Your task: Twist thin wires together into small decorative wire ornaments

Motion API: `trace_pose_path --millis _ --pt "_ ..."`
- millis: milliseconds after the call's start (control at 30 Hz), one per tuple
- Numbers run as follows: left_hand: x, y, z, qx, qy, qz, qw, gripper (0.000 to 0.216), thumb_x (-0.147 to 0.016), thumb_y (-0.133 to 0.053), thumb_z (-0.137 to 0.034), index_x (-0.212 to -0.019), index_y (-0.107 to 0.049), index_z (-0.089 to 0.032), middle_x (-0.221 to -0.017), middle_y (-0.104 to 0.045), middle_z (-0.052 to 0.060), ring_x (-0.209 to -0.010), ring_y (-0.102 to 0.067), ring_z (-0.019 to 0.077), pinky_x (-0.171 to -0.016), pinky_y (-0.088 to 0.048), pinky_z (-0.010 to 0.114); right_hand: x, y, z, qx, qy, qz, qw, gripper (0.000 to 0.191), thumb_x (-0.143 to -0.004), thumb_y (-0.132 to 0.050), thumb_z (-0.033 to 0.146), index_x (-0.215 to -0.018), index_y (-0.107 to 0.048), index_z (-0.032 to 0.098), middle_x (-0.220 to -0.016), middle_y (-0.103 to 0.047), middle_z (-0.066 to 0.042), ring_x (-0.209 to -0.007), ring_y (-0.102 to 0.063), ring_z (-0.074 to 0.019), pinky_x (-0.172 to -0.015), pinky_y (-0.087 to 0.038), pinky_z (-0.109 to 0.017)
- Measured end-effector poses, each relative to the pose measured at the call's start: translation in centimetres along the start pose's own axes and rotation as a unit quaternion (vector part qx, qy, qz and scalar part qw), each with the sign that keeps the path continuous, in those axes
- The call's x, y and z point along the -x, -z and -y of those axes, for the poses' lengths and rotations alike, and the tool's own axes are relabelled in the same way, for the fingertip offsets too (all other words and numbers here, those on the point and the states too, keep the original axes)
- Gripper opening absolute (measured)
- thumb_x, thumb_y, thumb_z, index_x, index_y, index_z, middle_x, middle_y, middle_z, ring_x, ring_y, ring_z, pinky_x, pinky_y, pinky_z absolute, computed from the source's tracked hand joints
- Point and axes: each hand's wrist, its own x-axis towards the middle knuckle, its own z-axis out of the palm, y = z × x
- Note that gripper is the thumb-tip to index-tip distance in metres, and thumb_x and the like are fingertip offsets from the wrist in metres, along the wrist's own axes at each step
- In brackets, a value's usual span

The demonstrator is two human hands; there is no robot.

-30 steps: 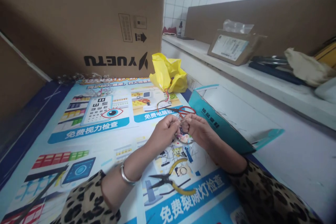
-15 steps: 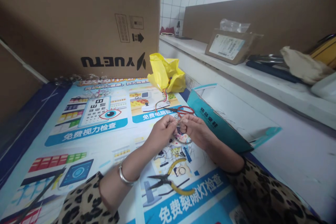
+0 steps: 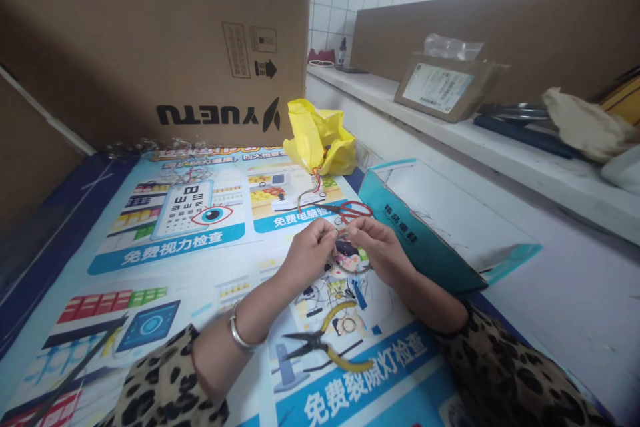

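Note:
My left hand (image 3: 315,247) pinches one part of a thin wire (image 3: 356,271), fingers closed. Close beside it, my right hand (image 3: 377,243) is closed on the same wire, which loops down below the fingertips. The exact grip points are too small to make out. Just beyond the hands lie red-handled scissors (image 3: 356,210), blades pointing left. Nearer to me, yellow-handled pliers (image 3: 325,340) rest with their jaws apart. Several thin offcuts (image 3: 350,293) are scattered between the pliers and my hands.
A yellow bag (image 3: 320,137) with coloured wires (image 3: 316,181) at its mouth stands at the back. On the right sits a teal open box (image 3: 415,233), below a white ledge (image 3: 380,87) holding a small parcel (image 3: 440,87). A large cardboard box (image 3: 200,33) blocks the far left.
My right hand has shifted slightly right, and the gap between the fingertips is a little wider. My left hand stays nearly in place. The whole view has shifted slightly.

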Motion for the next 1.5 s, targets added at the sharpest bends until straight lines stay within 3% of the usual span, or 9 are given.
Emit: trace_pose_path --millis 300,433,700,867,1067,1233,1333,1500 --pt "0.2 -0.3 0.3 0.015 0.010 0.001 1.000 0.017 -0.083 -0.044 -0.033 -0.073 -0.048 -0.019 -0.062 -0.055 -0.004 -0.057 -0.049 0.0093 -0.056 -0.036 0.021 0.2 0.0 0.0 0.130 0.073 -0.013 0.989 0.016 -0.079 -0.059 0.036 -0.077 -0.060 0.019 -0.071 -0.059 0.000 -0.066 -0.052 -0.0122 -0.062 -0.042 -0.026" --pt "0.3 -0.7 0.5 0.098 0.042 0.051 0.993 0.021 -0.084 -0.043 -0.039 -0.077 -0.045 -0.020 -0.058 -0.048 -0.006 -0.044 -0.039 0.0057 -0.046 -0.031 0.018 0.4 -0.1 0.2 0.162 0.094 0.008 0.982 0.015 -0.079 -0.059 0.036 -0.079 -0.062 0.020 -0.073 -0.061 -0.001 -0.068 -0.054 -0.0144 -0.063 -0.044 -0.028" --pt "0.3 -0.5 0.6 0.270 0.102 0.133 0.948 0.033 -0.081 -0.048 -0.052 -0.077 -0.039 -0.020 -0.051 -0.031 -0.010 -0.035 -0.022 0.0027 -0.034 -0.015 0.015 0.7 -0.2 0.9 0.171 0.145 0.030 0.974 0.013 -0.083 -0.056 0.030 -0.081 -0.064 0.021 -0.079 -0.062 -0.002 -0.076 -0.055 -0.0156 -0.072 -0.044 -0.030" --pt "0.0 -0.2 1.3 0.245 0.099 0.144 0.954 0.030 -0.080 -0.053 -0.048 -0.079 -0.045 -0.019 -0.045 -0.034 -0.010 -0.034 -0.022 0.0027 -0.035 -0.016 0.015 0.7 -0.2 1.4 0.202 0.186 0.002 0.962 0.012 -0.082 -0.057 0.028 -0.076 -0.063 0.020 -0.074 -0.060 -0.002 -0.072 -0.054 -0.0148 -0.069 -0.043 -0.029" --pt "-0.1 -0.1 1.7 0.200 0.067 0.157 0.965 0.031 -0.082 -0.049 -0.048 -0.080 -0.050 -0.017 -0.050 -0.047 -0.006 -0.041 -0.038 0.0045 -0.040 -0.028 0.016 0.6 0.0 1.1 0.231 0.187 -0.018 0.954 0.014 -0.083 -0.055 0.030 -0.075 -0.061 0.020 -0.071 -0.058 -0.001 -0.069 -0.053 -0.0135 -0.066 -0.042 -0.028" --pt "-0.1 -0.3 1.4 0.207 0.082 0.108 0.969 0.029 -0.081 -0.050 -0.046 -0.075 -0.047 -0.018 -0.048 -0.040 -0.009 -0.034 -0.026 0.0022 -0.037 -0.019 0.016 0.1 0.4 1.3 0.273 0.187 0.010 0.943 0.017 -0.084 -0.054 0.031 -0.076 -0.064 0.020 -0.074 -0.063 -0.001 -0.071 -0.056 -0.0141 -0.067 -0.043 -0.026" --pt "-0.4 -0.2 1.6 0.196 0.081 0.075 0.974 0.027 -0.080 -0.051 -0.044 -0.076 -0.049 -0.017 -0.049 -0.038 -0.009 -0.035 -0.027 0.0021 -0.038 -0.021 0.016 -0.7 1.2 1.4 0.376 0.176 0.048 0.909 0.017 -0.083 -0.054 0.029 -0.079 -0.067 0.018 -0.074 -0.065 -0.003 -0.071 -0.057 -0.0147 -0.066 -0.042 -0.026" --pt "-0.8 -0.1 2.0 0.174 0.088 0.061 0.979 0.027 -0.079 -0.051 -0.043 -0.075 -0.051 -0.016 -0.047 -0.037 -0.009 -0.035 -0.027 0.0026 -0.038 -0.021 0.016 -1.4 2.4 0.5 0.594 0.215 0.154 0.760 0.020 -0.083 -0.052 0.019 -0.072 -0.069 0.015 -0.075 -0.065 -0.007 -0.078 -0.056 -0.0171 -0.074 -0.039 -0.027"
